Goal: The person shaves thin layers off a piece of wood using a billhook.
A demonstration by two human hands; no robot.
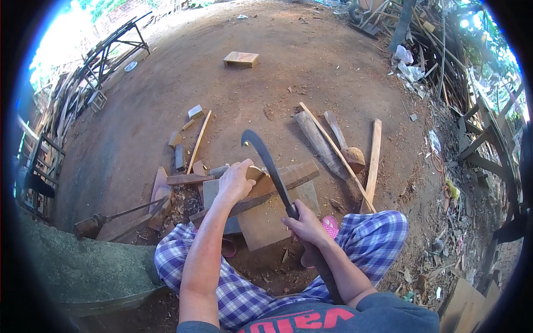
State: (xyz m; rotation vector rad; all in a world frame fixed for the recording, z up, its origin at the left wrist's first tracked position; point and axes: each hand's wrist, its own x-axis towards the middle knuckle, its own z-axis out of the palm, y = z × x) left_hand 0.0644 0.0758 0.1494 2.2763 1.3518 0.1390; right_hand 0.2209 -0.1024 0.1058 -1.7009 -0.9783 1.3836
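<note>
My right hand (306, 222) is wrapped round the handle of a long dark blade with a hooked tip (266, 158). The blade slants up and to the left, and its handle runs back under my forearm. My left hand (237, 180) grips a small piece of wood (256, 172) just left of the blade. Beneath both lies a thick wooden beam (300, 173), slanting across a flat board (266, 225) in front of my knees.
Wooden strips (374, 161), a round log (319, 143) and a mallet-like tool (353, 158) lie to the right. At the left are small blocks (195, 112) and a long-shafted tool (88, 227) near a grey-green curved edge (100, 266). A low wooden stool (241, 58) stands ahead.
</note>
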